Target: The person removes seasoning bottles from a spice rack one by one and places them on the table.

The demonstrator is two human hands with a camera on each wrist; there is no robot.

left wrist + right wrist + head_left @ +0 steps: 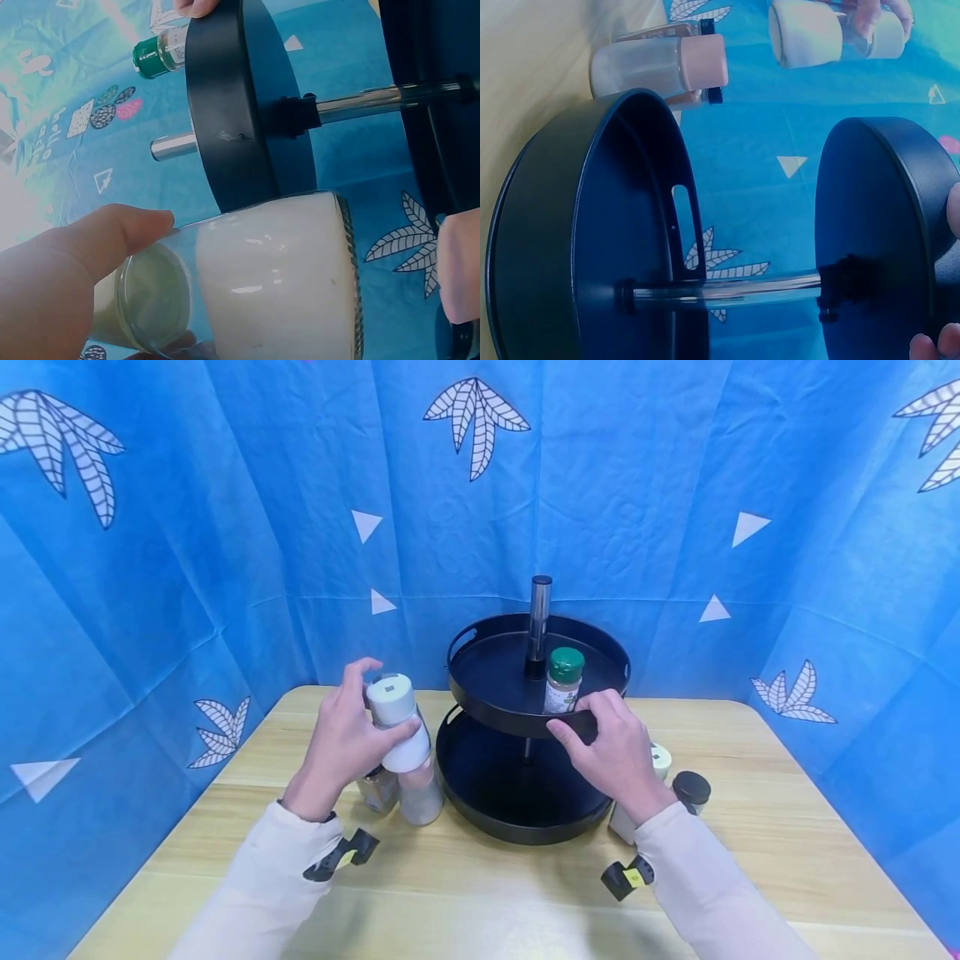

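My left hand [347, 739] grips a clear glass jar [277, 277] with white contents and a pale lid. It is raised to the left of a black two-tier round tray [480, 817], above other jars. In the left wrist view the thumb lies along the jar's side. At the front right of the upper tier [491, 713], my right hand [617, 752] holds the rim, thumb outside it, fingers over the edge. Beside those fingers a green-lidded spice jar [562, 693] stands upright on the upper tier. No items show on the lower tier.
A pink-lidded jar [641, 66] and a dark-capped jar [377, 792] stand left of the tray. Right of it are a pale-lidded jar [660, 758], partly behind my right hand, and a black-lidded jar [692, 787]. A blue curtain [637, 485] hangs behind the wooden table [480, 902].
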